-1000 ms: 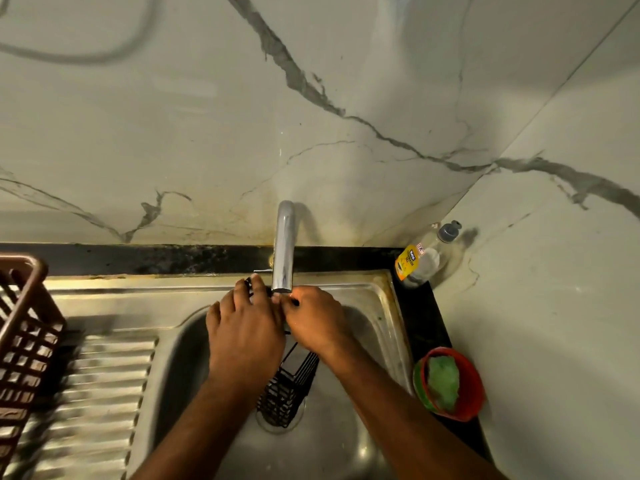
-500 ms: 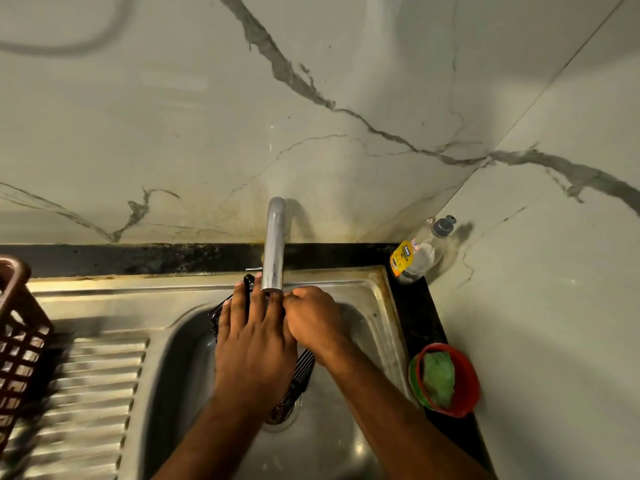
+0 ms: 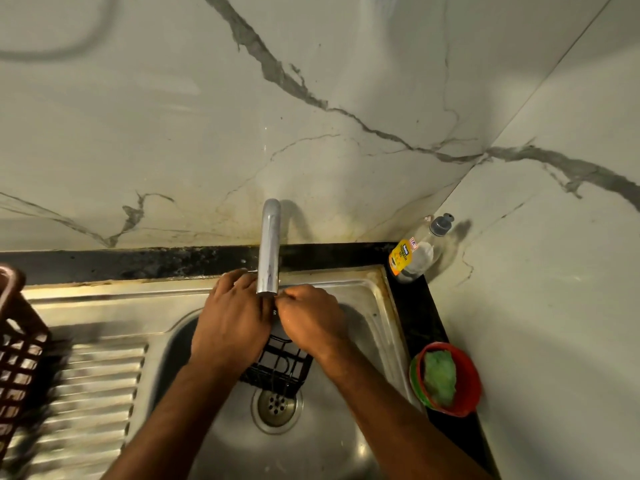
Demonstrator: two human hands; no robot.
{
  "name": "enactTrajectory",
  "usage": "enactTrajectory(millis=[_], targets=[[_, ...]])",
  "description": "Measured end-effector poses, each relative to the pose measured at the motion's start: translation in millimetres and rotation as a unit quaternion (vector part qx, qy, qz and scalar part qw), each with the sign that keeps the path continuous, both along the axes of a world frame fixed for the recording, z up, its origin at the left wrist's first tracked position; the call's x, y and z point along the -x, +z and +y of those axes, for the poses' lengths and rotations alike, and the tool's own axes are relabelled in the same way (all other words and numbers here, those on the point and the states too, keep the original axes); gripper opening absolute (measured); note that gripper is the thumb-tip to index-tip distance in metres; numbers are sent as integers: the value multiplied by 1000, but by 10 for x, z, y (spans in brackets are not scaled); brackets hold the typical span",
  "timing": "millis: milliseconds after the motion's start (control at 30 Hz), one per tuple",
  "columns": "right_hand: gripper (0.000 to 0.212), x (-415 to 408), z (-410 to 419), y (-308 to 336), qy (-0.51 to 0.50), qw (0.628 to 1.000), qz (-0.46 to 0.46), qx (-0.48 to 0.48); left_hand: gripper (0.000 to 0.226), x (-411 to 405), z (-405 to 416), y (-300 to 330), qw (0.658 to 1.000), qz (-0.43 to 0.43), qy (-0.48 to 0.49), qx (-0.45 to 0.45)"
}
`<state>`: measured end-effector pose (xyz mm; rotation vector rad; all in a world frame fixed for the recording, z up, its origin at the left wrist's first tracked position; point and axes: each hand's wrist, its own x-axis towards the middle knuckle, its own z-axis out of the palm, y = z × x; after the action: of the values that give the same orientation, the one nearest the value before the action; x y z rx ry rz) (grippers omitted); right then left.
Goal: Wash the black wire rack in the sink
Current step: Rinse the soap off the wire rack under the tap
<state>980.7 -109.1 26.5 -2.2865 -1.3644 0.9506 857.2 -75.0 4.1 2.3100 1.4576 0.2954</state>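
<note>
Glossy steel sink (image 3: 363,292), black wire rack (image 3: 280,362), polished marble wall (image 3: 311,98).

The black wire rack (image 3: 277,363) is made of thin crossed wires. It stands tilted in the shiny metal sink (image 3: 349,431), at 12 o'clock from the drain (image 3: 276,406).
</note>
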Motion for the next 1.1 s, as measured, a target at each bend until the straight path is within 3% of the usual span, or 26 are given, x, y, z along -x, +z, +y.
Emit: enactTrajectory(millis=[67,167,300,400,467,600,733,833,900,967,1100], targets=[[33,30,18,71,29,998,-53,-10,39,51,76,94,999,10,21,30],[36,97,30,147,79,985,-145,-47,56,117,166,111,995,21,81,58],[45,192,99,20,85,978,-158,-102,53,207,189,-7,968,-59,205,134],[62,228,109,-75,73,981,-162,-77,53,247,193,-70,937,-82,300,159],[73,362,56,-94,56,980,-181,-67,54,207,175,-106,927,-95,330,152],[75,525,8,-170,95,967,-225,-76,56,144,67,-120,914,-149,339,165],[63,269,32,-117,83,981,-151,-85,52,191,12,-155,902,-173,362,159],[45,46,139,-106,51,994,92,-28,50,299,12,-158,878,-225,385,175],[39,-61,212,-157,16,971,238,-7,49,403,-5,-147,851,-282,388,212],[38,-76,217,-208,-1,967,254,-19,47,478,-32,-162,839,-320,364,246],[36,77,209,-161,-4,980,196,-34,54,488,-49,-149,887,-273,309,208]])
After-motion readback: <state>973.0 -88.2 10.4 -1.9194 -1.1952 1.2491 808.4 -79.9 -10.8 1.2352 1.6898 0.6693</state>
